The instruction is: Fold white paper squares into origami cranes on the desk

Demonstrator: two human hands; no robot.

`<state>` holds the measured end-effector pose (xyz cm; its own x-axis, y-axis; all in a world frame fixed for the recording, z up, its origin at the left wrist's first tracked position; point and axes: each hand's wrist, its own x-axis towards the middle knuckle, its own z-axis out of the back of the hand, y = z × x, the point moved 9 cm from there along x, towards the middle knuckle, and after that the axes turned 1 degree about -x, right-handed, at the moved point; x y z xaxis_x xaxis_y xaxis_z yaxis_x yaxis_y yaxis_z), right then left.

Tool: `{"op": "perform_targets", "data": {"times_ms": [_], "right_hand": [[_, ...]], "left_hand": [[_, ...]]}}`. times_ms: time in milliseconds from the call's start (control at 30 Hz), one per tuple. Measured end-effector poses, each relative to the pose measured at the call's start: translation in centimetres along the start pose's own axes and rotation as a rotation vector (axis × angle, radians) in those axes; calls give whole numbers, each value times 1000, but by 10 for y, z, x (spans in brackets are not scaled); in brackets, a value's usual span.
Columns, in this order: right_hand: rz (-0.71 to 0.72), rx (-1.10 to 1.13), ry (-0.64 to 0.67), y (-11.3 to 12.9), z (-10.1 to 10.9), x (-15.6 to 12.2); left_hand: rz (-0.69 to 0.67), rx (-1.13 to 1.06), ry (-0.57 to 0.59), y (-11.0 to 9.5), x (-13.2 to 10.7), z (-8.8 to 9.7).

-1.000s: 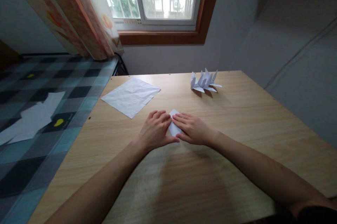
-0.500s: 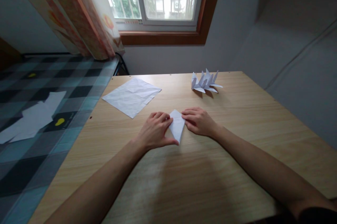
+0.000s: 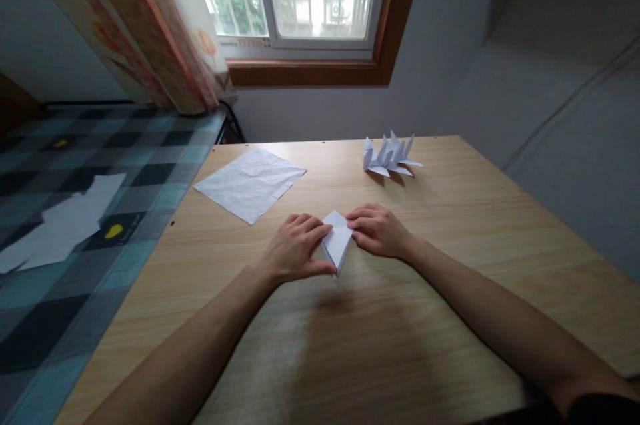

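A small white folded paper (image 3: 338, 238), kite-shaped with its long point toward me, lies between my hands on the wooden table. My left hand (image 3: 300, 248) grips its left edge, the fingertips at the upper left and the thumb near the bottom point. At the right corner, the bent fingers of my right hand (image 3: 376, 230) pinch the paper. A front layer appears slightly lifted from the layers beneath. The undersides of the fingertips are hidden.
A creased white paper sheet (image 3: 251, 184) lies at the table's back left. Several folded paper pieces with upright points (image 3: 391, 157) stand at the back right. More white papers (image 3: 67, 225) rest on the checked cloth (image 3: 50, 332) at left. The wooden table (image 3: 475, 212) ends before the wall.
The lower tip of the folded paper has lifted slightly, and its layers have parted a little. My left thumb has shifted slightly up and left. My right hand has barely moved.
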<state>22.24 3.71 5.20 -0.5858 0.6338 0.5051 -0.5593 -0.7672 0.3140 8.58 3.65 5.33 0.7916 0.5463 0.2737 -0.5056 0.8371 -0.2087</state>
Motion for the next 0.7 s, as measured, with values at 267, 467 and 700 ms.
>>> {"op": "perform_targets", "data": {"times_ms": [267, 467, 700], "right_hand": [[-59, 11, -11, -2, -2, 3], [-256, -105, -9, -14, -8, 5], [-345, -107, 17, -22, -12, 3]], "left_hand": [[132, -63, -186, 16, -3, 5], [299, -25, -241, 28, -6, 11], [344, 88, -236, 33, -4, 10]]}}
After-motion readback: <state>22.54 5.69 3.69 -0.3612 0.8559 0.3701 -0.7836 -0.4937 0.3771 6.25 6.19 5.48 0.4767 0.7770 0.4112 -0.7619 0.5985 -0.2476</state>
